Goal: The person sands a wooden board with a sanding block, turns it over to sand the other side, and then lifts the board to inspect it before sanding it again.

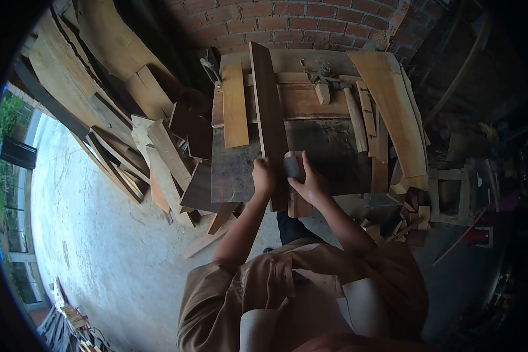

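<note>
A long dark-brown board (267, 100) stretches away from me over the workbench (229, 170), its near end by the bench's front edge. My left hand (263, 178) is closed around the board's left side near this end. Just right of the board, my right hand (312, 183) grips a small wooden block with a dark grey, sandpaper-like face (291, 167), thumb and fingers on either side. A reddish wooden piece (300, 206) shows below that hand; whether it joins the block is hidden.
A yellowish plank (233, 105) lies left on the bench. A mallet-like tool (354, 120), a small wood block (322, 94) and a wide board (390, 108) are to the right. Boards lean at left (88, 76); offcuts (413, 220) lie lower right. Behind stands a brick wall (299, 23).
</note>
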Available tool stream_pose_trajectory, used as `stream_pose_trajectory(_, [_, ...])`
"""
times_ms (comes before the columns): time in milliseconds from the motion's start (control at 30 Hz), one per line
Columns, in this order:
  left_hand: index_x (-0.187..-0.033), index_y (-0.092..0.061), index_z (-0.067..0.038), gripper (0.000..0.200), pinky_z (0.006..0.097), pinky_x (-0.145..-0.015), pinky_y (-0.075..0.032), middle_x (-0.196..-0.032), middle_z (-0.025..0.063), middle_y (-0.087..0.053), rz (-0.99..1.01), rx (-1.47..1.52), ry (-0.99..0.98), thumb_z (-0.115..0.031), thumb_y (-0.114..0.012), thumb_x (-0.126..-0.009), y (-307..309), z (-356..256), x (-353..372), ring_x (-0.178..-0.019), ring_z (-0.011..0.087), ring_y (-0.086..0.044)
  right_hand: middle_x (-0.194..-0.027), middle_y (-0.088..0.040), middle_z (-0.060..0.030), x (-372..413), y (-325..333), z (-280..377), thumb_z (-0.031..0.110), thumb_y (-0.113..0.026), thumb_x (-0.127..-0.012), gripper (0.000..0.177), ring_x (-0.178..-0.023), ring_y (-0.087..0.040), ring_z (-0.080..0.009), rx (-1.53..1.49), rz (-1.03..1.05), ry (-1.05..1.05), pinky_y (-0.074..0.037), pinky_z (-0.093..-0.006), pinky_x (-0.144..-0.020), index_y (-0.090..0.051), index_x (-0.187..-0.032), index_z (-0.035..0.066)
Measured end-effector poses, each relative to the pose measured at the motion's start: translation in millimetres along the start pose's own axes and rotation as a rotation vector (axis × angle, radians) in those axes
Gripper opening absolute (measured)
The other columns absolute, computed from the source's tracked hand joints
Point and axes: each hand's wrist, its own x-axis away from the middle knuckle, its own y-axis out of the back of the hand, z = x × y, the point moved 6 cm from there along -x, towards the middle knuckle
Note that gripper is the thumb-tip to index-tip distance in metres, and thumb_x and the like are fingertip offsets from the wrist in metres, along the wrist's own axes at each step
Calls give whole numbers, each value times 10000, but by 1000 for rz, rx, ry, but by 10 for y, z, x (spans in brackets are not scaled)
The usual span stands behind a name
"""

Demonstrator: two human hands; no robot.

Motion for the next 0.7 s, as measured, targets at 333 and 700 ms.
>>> stream_pose_trajectory(333, [-881,-555,46,285,389,-624,-452,-732,226,-601,41,77,-12,-234,-505,-884,446,449,1136,-688,336,-607,-1242,-456,-246,630,207,-79,333,-636,-760,896,-1102,-492,-373,-80,-109,23,-416,-401,-886,-51,-1414,158])
stream_pose_trajectory(700, [-923,-557,38,304,345,-646,-449,-756,176,-612,68,114,49,-259,-501,-891,573,678,1571,-697,240,-598,-1140,-540,-215,1006,-92,-98,382,-629,-754,888,-1003,-556,-360,-14,-87,85,-446,-393,-822,-69,-1416,189])
